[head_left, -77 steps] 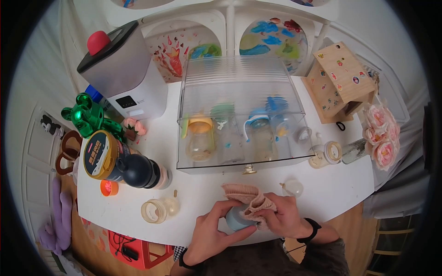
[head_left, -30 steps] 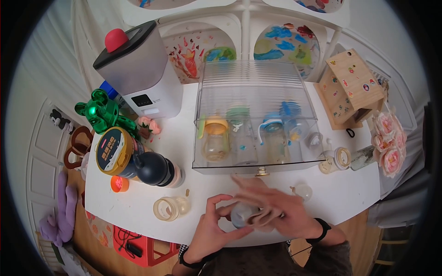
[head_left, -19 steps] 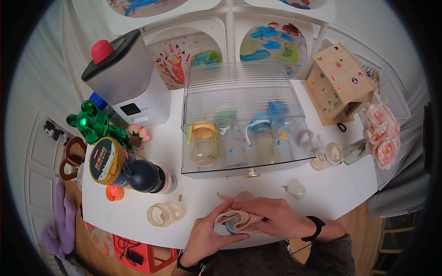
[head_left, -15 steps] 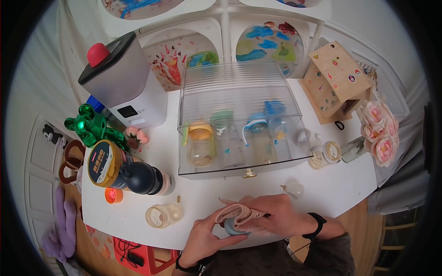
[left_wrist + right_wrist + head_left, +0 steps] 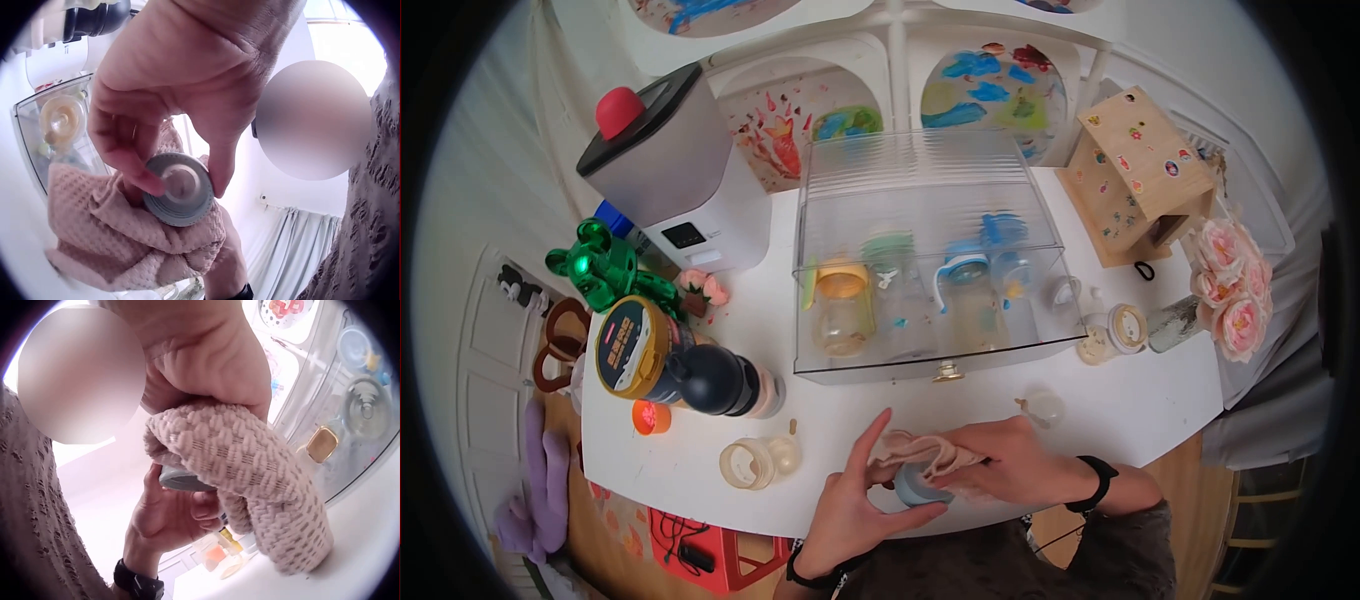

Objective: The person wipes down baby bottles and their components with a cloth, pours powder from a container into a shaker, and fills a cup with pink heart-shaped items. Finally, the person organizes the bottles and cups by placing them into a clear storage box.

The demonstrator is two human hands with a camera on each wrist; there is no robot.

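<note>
My left hand (image 5: 850, 515) pinches a blue-grey bottle cap (image 5: 917, 488) between thumb and fingers, low over the table's front edge. The left wrist view shows the cap's round ribbed rim (image 5: 199, 203) with a paler hollow in its middle, one fingertip reaching over that hollow. A pink waffle-knit cloth (image 5: 935, 450) is bunched in my right hand (image 5: 1025, 465), wrapped against the cap's far side. In the right wrist view the cloth (image 5: 244, 456) hangs in thick folds and covers most of the cap as well as the right fingertips.
Behind the hands stands a clear display case (image 5: 940, 360) with several baby bottles inside. A small clear bottle (image 5: 745, 466) lies at left, and a clear dome-shaped piece (image 5: 1045, 408) at right. A formula tin (image 5: 635, 345) and dark-topped bottle (image 5: 718, 380) stand at left; a jar (image 5: 1127, 330) sits at right.
The right hand shifts the cloth about the cap, which turns in the left fingers. The left index finger now points up, away from the cloth, and more of the cap shows.
</note>
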